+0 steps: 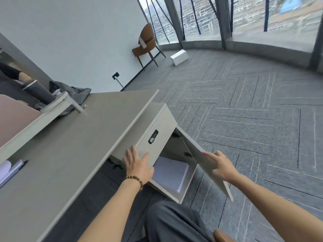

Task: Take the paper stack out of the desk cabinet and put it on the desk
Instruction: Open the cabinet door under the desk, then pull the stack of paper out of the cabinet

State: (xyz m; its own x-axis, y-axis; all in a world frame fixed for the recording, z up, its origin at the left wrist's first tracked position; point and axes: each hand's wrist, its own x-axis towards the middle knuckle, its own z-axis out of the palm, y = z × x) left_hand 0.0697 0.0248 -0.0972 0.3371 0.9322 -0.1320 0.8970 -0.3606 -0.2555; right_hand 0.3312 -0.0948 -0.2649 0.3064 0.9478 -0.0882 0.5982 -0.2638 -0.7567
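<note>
A white paper stack (170,173) lies flat inside the lower compartment of the pale desk cabinet (153,130), which hangs under the grey desk (73,142). The cabinet door (208,161) is swung open to the right. My right hand (221,165) grips the door's top edge. My left hand (138,165), with a bead bracelet on the wrist, rests flat with fingers spread on the cabinet's front panel, below a black combination lock (153,136). Neither hand touches the paper.
A grey jacket (70,95) and a divider bracket lie at the desk's far end. Paper sheets and a pen (10,169) sit at its left edge. A brown chair (147,43) and a white box (179,57) stand by the windows. My knee is below the cabinet.
</note>
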